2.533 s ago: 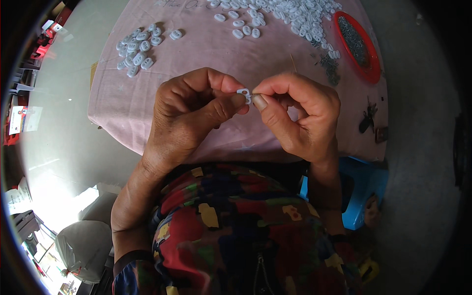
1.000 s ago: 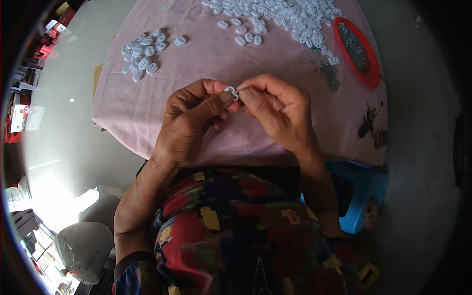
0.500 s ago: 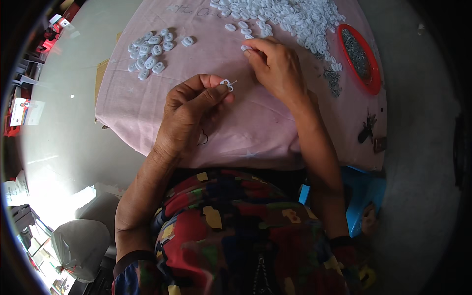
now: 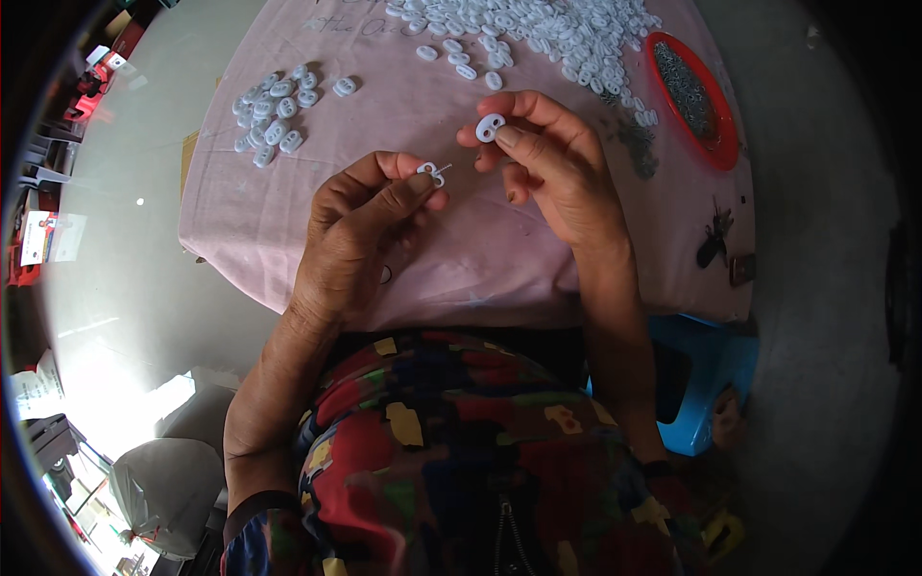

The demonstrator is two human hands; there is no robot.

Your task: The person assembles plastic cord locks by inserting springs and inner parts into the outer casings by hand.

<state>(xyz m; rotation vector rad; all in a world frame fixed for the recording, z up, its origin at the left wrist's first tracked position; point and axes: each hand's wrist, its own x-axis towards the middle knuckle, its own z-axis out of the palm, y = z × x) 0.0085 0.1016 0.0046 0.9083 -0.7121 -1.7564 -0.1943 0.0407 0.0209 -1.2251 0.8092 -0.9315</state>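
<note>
My left hand pinches a small white two-hole plastic cord-lock piece between thumb and forefinger. A thin metal spring sticks out of it toward the right. To its right and slightly farther off, my right hand grips a white oval two-hole cord-lock piece by its edge, holes facing up. The two pieces are apart. Behind my right hand lies a large heap of white oval pieces, with several loose ones at its near edge. A smaller group of white two-hole pieces rests at the left.
A red oval tray of small grey metal springs stands at the right on the pink cloth-covered table. More springs lie beside it. Keys sit near the right edge. A blue plastic stool is below the table.
My right hand has come back from the heap toward me with a white cord-lock piece, now turned to show its holes. The left hand keeps its piece and spring, nearly still.
</note>
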